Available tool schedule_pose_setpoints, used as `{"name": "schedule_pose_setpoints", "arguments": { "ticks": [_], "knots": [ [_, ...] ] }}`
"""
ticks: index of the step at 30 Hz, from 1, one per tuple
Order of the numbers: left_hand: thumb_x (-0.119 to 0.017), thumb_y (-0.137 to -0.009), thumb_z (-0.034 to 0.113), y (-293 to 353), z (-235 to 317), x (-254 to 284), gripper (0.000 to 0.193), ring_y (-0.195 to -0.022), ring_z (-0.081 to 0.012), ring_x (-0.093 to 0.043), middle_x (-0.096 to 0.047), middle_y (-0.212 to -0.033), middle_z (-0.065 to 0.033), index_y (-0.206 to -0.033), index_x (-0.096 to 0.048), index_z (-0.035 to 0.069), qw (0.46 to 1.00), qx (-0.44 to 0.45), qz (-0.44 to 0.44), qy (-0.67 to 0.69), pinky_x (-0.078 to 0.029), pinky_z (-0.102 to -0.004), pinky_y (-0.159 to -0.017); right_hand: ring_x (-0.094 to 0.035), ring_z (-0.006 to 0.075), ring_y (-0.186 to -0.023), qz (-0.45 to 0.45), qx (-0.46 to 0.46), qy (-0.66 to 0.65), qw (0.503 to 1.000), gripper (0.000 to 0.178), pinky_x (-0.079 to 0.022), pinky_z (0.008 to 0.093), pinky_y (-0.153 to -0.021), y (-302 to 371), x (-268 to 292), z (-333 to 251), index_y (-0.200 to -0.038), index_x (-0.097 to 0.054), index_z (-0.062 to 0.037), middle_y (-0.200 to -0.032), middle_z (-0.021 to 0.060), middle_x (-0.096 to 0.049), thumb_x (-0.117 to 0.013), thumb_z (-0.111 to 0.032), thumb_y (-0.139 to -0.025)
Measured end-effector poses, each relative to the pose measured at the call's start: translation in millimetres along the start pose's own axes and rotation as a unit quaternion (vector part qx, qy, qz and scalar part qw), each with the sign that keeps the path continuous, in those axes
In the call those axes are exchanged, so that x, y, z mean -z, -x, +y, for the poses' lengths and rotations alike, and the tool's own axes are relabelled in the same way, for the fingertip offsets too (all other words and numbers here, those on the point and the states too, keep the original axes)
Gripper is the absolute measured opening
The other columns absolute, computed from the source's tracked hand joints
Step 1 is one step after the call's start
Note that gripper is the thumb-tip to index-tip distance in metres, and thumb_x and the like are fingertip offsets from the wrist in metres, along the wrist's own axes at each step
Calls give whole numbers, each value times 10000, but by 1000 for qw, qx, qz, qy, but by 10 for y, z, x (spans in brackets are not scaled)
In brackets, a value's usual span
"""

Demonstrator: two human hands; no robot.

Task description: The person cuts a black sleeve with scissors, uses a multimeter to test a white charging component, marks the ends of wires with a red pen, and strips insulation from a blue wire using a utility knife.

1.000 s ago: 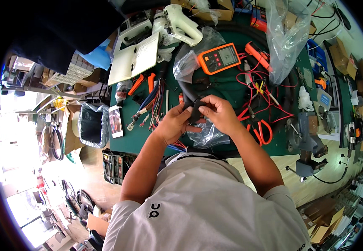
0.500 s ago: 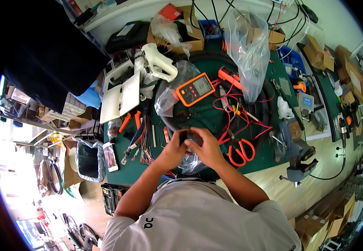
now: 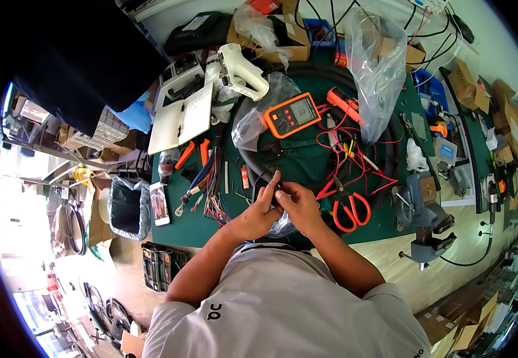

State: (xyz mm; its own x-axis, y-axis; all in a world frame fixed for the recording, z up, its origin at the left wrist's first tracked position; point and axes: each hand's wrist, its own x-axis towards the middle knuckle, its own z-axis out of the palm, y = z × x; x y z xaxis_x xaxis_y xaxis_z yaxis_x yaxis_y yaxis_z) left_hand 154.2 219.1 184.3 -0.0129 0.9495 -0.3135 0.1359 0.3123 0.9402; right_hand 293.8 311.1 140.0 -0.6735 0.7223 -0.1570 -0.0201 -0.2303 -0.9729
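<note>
**Dark piece (image 3: 261,183) at your fingertips, largely covered**

Your right grip (image 3: 302,209) has its thumb and forefinger drawn together, and it looks to be pinching the near right part of the dark piece. Your left grip (image 3: 258,218) comes in from the other side, forefinger stretched toward the far side across the piece; you cannot tell from this view how firmly it holds.

The relation to mind: the piece lies at the far end of the left grip and just left of the right grip's fingertips, so the left seems the nearer. Its long axis is hidden by your fingers.

On the near side, a clear plastic bag (image 3: 283,225) shows beneath your hands on the green worktop (image 3: 181,231). To the left are a small orange tube (image 3: 245,177) and a fan of loose wires (image 3: 214,194); to the right, an orange-handled tool (image 3: 354,218). Farther off lies the orange meter (image 3: 293,115), with a grey vise (image 3: 421,210) well to the right.
</note>
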Motion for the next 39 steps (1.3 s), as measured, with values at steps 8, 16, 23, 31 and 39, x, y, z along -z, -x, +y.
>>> {"name": "schedule_pose_setpoints", "arguments": {
  "ticks": [8, 16, 23, 31, 39],
  "knots": [
    [-470, -1074, 197, 101, -11, 49, 683, -1044, -124, -500, -486, -1343, -61, -1626, -84, 81, 995, 28, -9, 94, -479, -299, -898, -599, 82, -800, 5, -31, -50, 998, 259, -492, 252, -697, 62, -54, -44, -1120, -661, 48, -910, 42, -678, -638, -175, -990],
    [-442, -1092, 253, 30, -63, 30, 599, -1009, -127, -515, -560, -1128, -49, -1601, -209, 41, 966, 8, 27, 257, -477, -297, -859, -580, 101, -847, -39, -24, -108, 993, 270, -474, 265, -790, 47, 11, -15, -1083, -657, 26, -924, 35, -655, -634, -230, -998],
    [-570, -957, -19, -41, -357, -46, 833, -1082, -206, -580, -572, -1239, -125, -1623, -80, 83, 976, -180, 88, -84, -486, -330, -886, -589, 103, -923, -47, -28, 12, 998, 377, -489, 264, -817, 66, -36, -76, -1234, -629, 38, -1030, 27, -663, -696, -191, -942],
    [-531, -950, 15, -51, -94, -9, 862, -1098, -393, -648, -591, -1221, -325, -1584, 53, -4, 993, -63, 69, -67, -475, -359, -964, -620, 118, -991, -83, -42, 29, 995, 361, -503, 263, -874, -134, 41, 43, -1261, -627, 37, -1123, 66, -679, -692, -144, -955],
    [-638, -884, -32, 26, -28, 119, 1002, -1166, -234, -578, -542, -1289, -179, -1606, 51, 62, 999, -18, 40, 2, -442, -327, -1003, -634, 149, -1039, -210, -16, 16, 977, 428, -543, 297, -862, -236, 86, -117, -1241, -615, 22, -1148, 73, -660, -772, -163, -889]
  ]
}}
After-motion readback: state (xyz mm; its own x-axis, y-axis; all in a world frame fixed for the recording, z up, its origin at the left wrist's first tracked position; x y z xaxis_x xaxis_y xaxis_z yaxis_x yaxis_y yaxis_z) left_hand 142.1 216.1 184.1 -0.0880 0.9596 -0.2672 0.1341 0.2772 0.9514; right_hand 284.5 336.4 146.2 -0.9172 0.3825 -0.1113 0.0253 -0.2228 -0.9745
